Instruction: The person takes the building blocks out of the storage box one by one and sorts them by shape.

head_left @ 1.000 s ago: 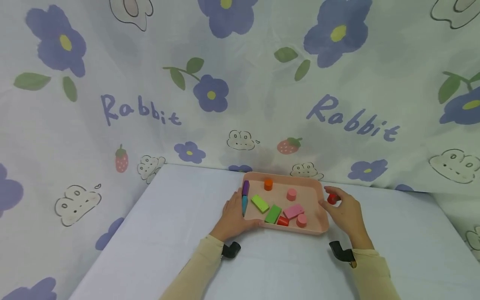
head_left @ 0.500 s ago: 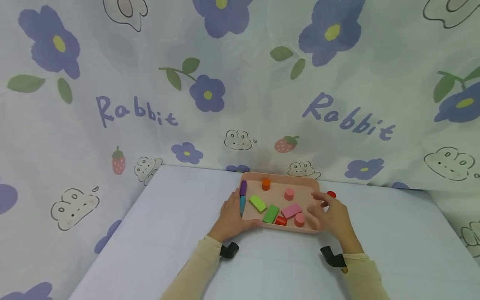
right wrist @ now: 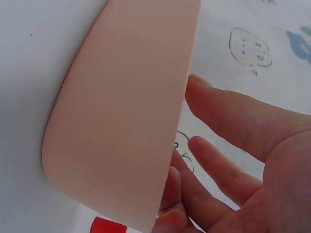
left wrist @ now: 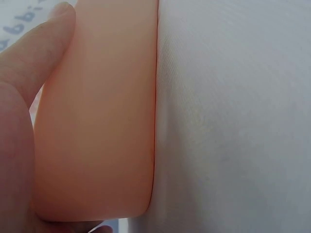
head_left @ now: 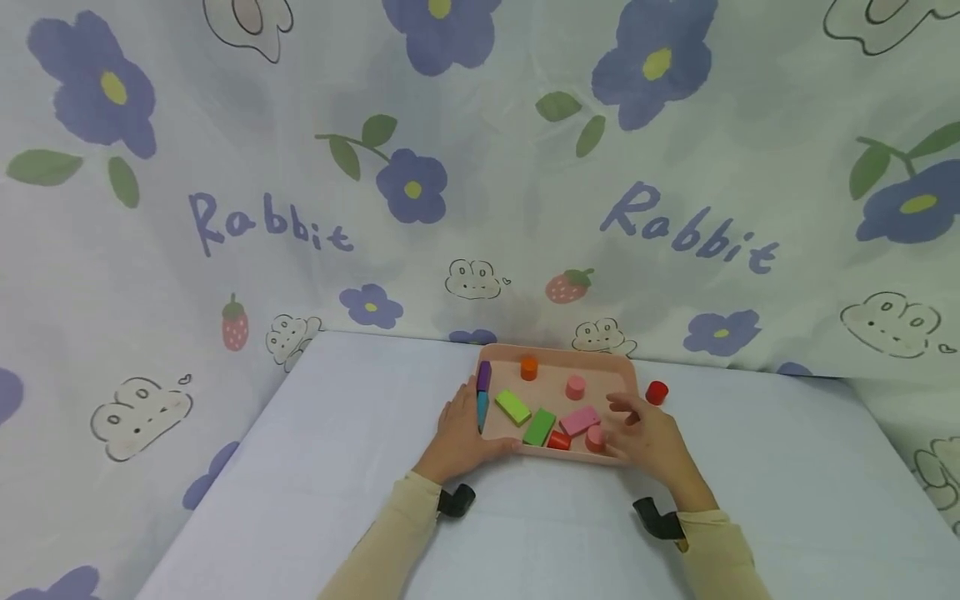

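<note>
A shallow peach tray (head_left: 555,358) lies on the white table and holds small coloured blocks. My left hand (head_left: 459,437) rests against the tray's near left corner, fingers along its left side and thumb on the front rim. My right hand (head_left: 652,437) reaches over the tray's right edge, fingers and thumb apart, close to a pink cylinder (head_left: 595,438). Whether it touches that cylinder is hard to see; the right wrist view shows nothing in its grasp. Outside the tray, beyond its right edge, stands a red cylinder (head_left: 657,392).
Inside the tray are an orange cylinder (head_left: 529,368), another pink cylinder (head_left: 575,387), a pink block (head_left: 580,421), a yellow-green block (head_left: 513,407), a green block (head_left: 539,427), a red piece (head_left: 558,440), and purple (head_left: 484,377) and blue (head_left: 482,410) pieces along the left wall. A patterned cloth hangs behind.
The right hand has let go of the red cylinder on the table right of the tray and moved left, over the tray's right part. The left hand has stayed at the corner.
</note>
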Demonstrator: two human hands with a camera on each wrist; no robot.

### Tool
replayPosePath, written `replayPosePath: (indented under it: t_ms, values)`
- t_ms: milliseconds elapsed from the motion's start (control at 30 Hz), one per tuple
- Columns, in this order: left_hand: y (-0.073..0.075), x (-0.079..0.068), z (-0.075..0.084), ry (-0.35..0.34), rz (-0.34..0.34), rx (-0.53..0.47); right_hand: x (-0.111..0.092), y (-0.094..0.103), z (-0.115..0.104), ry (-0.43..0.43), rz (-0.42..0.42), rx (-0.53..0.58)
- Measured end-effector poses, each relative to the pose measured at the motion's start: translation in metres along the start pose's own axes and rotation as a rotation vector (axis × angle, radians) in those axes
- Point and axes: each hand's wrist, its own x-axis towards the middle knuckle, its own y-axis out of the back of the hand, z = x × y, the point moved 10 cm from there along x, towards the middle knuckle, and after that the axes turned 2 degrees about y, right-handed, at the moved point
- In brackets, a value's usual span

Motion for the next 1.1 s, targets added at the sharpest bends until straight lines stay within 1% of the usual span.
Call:
replayPosePath:
  t_ms: [100, 200, 467, 767, 1000, 1100]
  values:
    - [-0.001, 0.0, -0.002, 0.006, 0.0, 0.003, 0.001, -0.001, -0.001, 0.003, -0.007, -0.012]
    - [-0.001, 0.001, -0.001, 0.004, -0.005, 0.005, 0.0, -0.002, -0.002, 0.004, -0.011, -0.023]
    - [0.0, 0.0, 0.001, -0.007, 0.003, 0.0, 0.0, -0.011, -0.001, -0.026, -0.076, -0.026]
    - [0.001, 0.0, 0.0, -0.01, 0.005, -0.007, 0.003, -0.015, -0.005, -0.009, -0.091, -0.105]
    - [0.002, 0.001, 0.001, -0.005, 0.0, -0.011, 0.005, -0.018, -0.003, -0.034, -0.104, -0.126]
    - [0.002, 0.001, 0.001, -0.002, 0.0, -0.009, 0.005, -0.019, -0.004, -0.026, -0.11, -0.138]
